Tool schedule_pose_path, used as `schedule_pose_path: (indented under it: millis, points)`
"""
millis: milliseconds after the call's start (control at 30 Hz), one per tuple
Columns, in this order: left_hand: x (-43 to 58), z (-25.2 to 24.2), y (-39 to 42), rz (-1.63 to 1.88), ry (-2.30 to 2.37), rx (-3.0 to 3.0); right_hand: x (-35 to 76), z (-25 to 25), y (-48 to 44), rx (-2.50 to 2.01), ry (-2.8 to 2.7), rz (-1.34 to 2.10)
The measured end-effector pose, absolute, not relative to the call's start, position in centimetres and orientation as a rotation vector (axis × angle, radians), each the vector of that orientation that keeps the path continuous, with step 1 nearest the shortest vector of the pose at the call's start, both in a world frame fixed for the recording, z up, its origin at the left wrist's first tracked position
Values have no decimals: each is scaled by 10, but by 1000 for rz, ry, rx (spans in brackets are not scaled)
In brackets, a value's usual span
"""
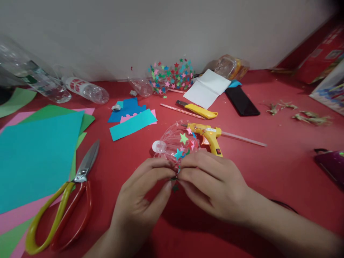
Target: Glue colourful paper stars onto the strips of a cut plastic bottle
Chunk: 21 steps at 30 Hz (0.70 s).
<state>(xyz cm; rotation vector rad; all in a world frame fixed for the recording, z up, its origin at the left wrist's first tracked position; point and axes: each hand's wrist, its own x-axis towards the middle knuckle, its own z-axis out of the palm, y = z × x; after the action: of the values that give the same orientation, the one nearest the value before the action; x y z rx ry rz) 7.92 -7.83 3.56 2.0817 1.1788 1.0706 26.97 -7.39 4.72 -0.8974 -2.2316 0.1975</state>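
A: Hands?
B: Both in, low centre, fingertips almost meeting. Left hand (139, 200), right hand (217, 186).
A: Left pose?
B: Back of hand toward camera, fingers bent inward, pointing right. Left thumb (161, 200) angled up below them, gap showing between. Tips drawn into a pinch.
A: Right?
B: Same pinch, mirrored. Back of hand up, fingers curled and stacked close, pointing left. Tips partly hidden, can't split every finger.
A: Arms?
B: Bare. Right forearm (290, 224) long, slanting in from lower right, wrist about straight. Left forearm (103, 243) only a short piece, from the bottom edge, rising rightward.
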Motion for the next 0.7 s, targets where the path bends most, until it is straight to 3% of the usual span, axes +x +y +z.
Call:
schedule_pose_path:
  millis: [700]
  points:
    - [83, 34, -77, 1070, 1115, 1889, 265, 47, -76, -964, -2121, 348]
